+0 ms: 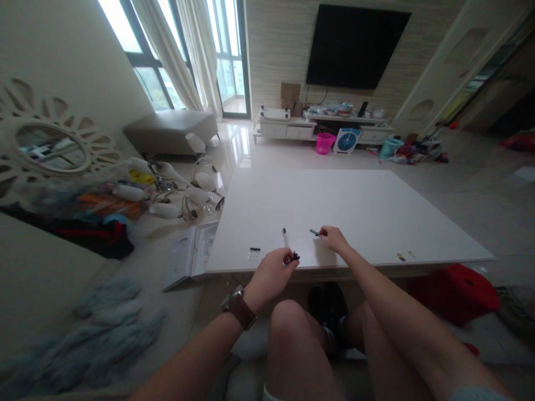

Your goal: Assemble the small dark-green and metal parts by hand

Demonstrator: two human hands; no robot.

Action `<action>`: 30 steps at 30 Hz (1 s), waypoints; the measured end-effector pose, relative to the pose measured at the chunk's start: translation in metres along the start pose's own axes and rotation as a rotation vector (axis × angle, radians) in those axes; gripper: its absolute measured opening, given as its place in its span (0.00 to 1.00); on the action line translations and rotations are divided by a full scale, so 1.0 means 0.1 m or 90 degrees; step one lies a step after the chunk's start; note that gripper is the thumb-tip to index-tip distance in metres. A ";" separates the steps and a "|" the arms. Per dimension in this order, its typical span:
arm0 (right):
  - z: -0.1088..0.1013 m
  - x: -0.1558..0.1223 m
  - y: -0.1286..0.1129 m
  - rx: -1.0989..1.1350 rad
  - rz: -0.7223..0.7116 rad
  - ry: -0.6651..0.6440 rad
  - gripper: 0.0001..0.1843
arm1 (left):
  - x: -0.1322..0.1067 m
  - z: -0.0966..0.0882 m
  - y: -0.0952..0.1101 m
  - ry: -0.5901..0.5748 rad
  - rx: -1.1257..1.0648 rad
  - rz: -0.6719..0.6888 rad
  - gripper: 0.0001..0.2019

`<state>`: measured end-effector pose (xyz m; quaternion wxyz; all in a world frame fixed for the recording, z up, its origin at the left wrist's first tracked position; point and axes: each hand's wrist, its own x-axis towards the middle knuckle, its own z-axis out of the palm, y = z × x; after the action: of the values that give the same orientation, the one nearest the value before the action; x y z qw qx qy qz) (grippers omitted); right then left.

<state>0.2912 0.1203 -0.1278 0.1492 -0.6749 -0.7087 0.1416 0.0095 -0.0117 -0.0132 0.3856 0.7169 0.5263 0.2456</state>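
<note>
My left hand (273, 270), with a brown-strapped watch (239, 307) at the wrist, is closed on a small black piece (295, 257) at the near edge of the white table (334, 195). What the black piece is cannot be made out. Just beyond those fingers lies a slim whitish stick, pen-like, with a dark end (285, 236). My right hand (333, 238) pinches a short, slim dark-green stick (314, 232) above the tabletop, its far end pointing left. A small clear packet with a dark strip (254, 254) lies left of my left hand.
Two tiny items, one of them dark and tan (401, 257), lie near the table's right front edge. A chandelier with white shades (196, 195) and a white foam box (184, 256) sit on the floor at left. A red stool (460, 292) stands at right.
</note>
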 end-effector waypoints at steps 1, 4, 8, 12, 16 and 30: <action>0.09 0.03 -0.03 0.000 0.003 -0.001 0.07 | -0.02 0.01 0.01 -0.019 0.011 0.014 0.07; 0.32 0.13 -0.17 0.004 -0.017 -0.021 0.08 | -0.05 0.02 0.02 -0.054 0.058 0.059 0.06; 0.46 0.24 -0.34 -0.001 -0.049 -0.053 0.08 | -0.08 0.02 0.02 -0.086 0.136 0.105 0.06; 0.48 0.28 -0.35 -0.013 -0.048 -0.072 0.07 | -0.08 0.01 0.02 -0.106 0.174 0.116 0.05; 0.46 0.25 -0.31 -0.015 -0.044 -0.090 0.08 | -0.09 0.02 0.02 -0.134 0.203 0.119 0.05; 0.18 0.01 0.05 -0.006 -0.050 -0.139 0.09 | -0.13 0.12 -0.02 -0.188 0.243 0.158 0.05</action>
<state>0.2883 0.1212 -0.1458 0.0738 -0.6277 -0.7474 0.2049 0.0135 -0.0269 -0.0212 0.2830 0.8637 0.4094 0.0796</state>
